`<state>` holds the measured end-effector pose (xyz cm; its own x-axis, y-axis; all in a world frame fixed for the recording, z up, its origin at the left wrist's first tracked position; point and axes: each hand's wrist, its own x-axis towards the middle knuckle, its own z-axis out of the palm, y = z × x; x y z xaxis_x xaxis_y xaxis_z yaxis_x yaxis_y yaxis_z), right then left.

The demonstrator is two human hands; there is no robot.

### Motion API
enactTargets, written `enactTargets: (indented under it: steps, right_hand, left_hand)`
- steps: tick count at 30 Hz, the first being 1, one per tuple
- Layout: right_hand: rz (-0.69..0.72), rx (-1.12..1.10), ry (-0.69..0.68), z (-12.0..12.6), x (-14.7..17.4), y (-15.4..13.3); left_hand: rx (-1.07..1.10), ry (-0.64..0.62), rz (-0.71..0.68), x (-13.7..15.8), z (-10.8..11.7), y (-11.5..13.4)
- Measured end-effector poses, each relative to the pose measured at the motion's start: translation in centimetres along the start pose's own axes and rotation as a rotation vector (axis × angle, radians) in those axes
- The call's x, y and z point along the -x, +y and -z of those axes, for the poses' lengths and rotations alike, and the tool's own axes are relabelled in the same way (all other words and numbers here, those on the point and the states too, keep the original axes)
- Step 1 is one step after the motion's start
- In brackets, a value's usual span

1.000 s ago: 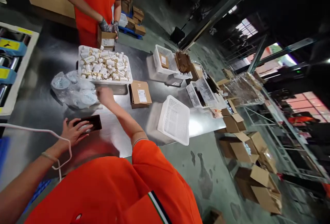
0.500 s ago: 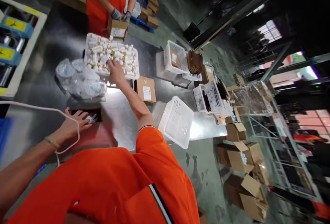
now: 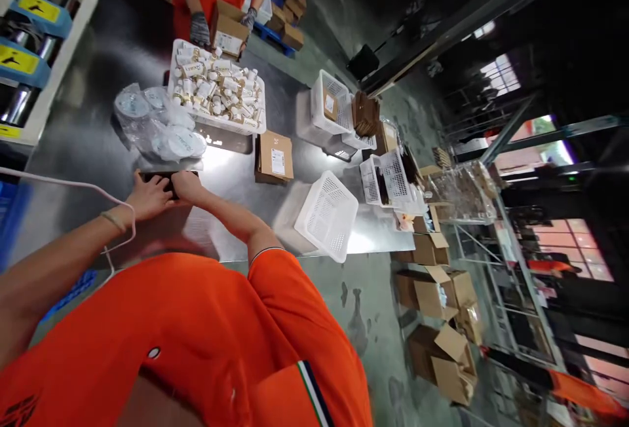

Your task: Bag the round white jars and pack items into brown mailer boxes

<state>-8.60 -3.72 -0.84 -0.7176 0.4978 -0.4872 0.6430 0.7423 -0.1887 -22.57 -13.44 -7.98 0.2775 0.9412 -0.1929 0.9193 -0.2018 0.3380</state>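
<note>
At the near left of the metal table sits a small brown cardboard box, its inside mostly hidden by my hands. My left hand rests across its left part with the fingers spread. Over the right part of the box is my right hand, fingers curled down into it; whatever they hold is out of sight. Beyond the box lies a heap of clear plastic-wrapped round white items. Farther off, a white tray is piled with several small white-capped bottles.
Flat labelled cartons lie stacked right of the tray. An empty white basket stands near the table edge, with more baskets beyond. A co-worker's gloved hands hold a carton. A white cable crosses my left forearm.
My right hand has moved from the bottle tray back to the small box. My left hand stays at the box. The co-worker's carton now stands with its flaps open.
</note>
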Motion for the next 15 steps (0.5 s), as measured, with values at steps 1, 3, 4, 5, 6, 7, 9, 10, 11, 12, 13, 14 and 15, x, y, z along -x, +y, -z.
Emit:
enactTargets:
  steps: [1,3,4,5,6,7,9,10,11,12,13,14,15]
  right_hand:
    - [-0.004,-0.002,0.019,-0.1,0.1,-0.1]
    - [-0.018,-0.006,0.072,-0.1,1.0,0.1]
    - [-0.037,0.002,0.109,0.0,1.7,0.6]
    - [-0.076,0.005,0.159,0.0,2.5,1.2]
    - [-0.138,-0.009,0.215,0.0,3.2,2.1]
    - [-0.205,-0.053,0.26,0.0,3.8,3.0]
    - [-0.324,-0.244,0.296,-0.4,4.1,4.5]
    - [-0.35,-0.36,0.282,-0.8,3.9,4.9]
    - [-0.346,-0.458,0.252,-1.2,3.4,4.9]
    - [-0.316,-0.512,0.214,-1.7,2.9,4.7]
    - [-0.272,-0.521,0.181,-2.1,2.2,4.3]
    - [-0.227,-0.498,0.156,-2.5,1.7,3.8]
    - [-0.189,-0.463,0.138,-2.7,1.3,3.4]
  left_hand:
    - [0.001,-0.001,0.006,0.0,0.1,0.0]
    - [0.014,-0.002,0.019,0.0,0.2,0.0]
    - [0.028,-0.002,0.024,0.0,0.2,0.0]
    - [0.046,-0.002,0.027,0.0,0.2,0.0]
    - [0.064,-0.001,0.029,0.0,0.2,0.0]
    - [0.08,0.001,0.033,-0.1,0.1,0.0]
    - [0.1,0.015,0.045,-0.2,-0.1,0.1]
    - [0.107,0.026,0.049,-0.3,-0.3,0.1]
    - [0.115,0.035,0.055,-0.5,-0.5,0.1]
    - [0.123,0.044,0.057,-0.7,-0.6,0.2]
    - [0.133,0.051,0.058,-0.9,-0.7,0.2]
    - [0.147,0.055,0.059,-1.1,-0.8,0.1]
    - [0.168,0.057,0.063,-1.1,-0.9,-0.1]
